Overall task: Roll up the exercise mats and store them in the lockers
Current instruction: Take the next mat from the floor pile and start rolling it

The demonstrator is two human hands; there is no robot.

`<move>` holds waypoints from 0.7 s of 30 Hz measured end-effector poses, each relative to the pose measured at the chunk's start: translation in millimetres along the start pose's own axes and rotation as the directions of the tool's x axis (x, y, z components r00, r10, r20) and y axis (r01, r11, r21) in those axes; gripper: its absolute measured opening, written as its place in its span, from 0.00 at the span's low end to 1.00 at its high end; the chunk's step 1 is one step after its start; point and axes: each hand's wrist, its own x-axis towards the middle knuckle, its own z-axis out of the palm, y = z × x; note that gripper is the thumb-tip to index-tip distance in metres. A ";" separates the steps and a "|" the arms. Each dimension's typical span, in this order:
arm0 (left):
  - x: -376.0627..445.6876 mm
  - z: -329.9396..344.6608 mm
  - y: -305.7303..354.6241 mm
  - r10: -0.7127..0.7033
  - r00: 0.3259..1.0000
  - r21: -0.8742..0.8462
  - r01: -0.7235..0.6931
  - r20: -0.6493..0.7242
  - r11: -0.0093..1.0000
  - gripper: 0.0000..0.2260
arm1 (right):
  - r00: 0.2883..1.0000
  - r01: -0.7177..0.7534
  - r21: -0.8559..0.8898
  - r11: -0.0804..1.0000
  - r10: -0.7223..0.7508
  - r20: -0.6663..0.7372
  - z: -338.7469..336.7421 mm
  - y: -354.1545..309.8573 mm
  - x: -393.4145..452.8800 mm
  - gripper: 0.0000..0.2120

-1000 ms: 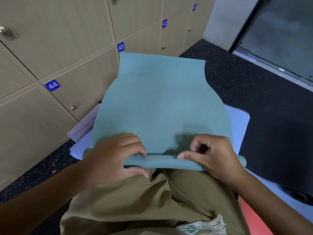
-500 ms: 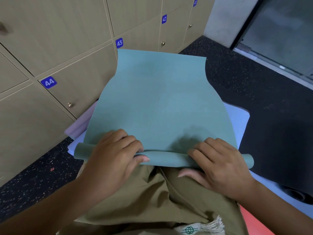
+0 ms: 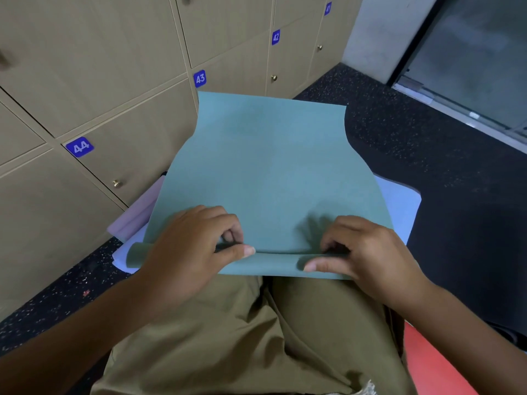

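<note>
Green exercise mat (image 3: 268,166) lies flat on the floor beside the lockers (image 3: 119,89), its near edge folded over. Left hand (image 3: 188,249) and right hand (image 3: 368,252) each pinch that fold. Right of the mat, dark speckled floor (image 3: 427,143) lies open.

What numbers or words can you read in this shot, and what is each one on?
"44" on a blue tag on a locker door.
"43" on a blue tag on a locker door.
"42" on a blue tag on a locker door.
"41" on a blue tag, small but legible.
The green mat shows no text.
</note>
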 end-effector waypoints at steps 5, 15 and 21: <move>10.2 -0.6 -3.2 0.132 0.991 0.065 -0.131 -0.008 0.989 0.11 | 0.982 -0.140 0.002 0.990 0.139 0.130 -5.7 4.0 16.9 0.30; 15.3 0.3 -15.1 0.483 0.876 0.281 -0.462 -0.006 0.841 0.15 | 0.885 -0.422 0.313 0.851 0.312 0.345 -6.9 11.0 46.2 0.26; 3.8 12.7 0.5 0.322 0.941 0.327 -0.272 -0.107 0.905 0.13 | 0.891 -0.417 0.195 0.888 0.356 0.282 -10.3 2.4 49.1 0.23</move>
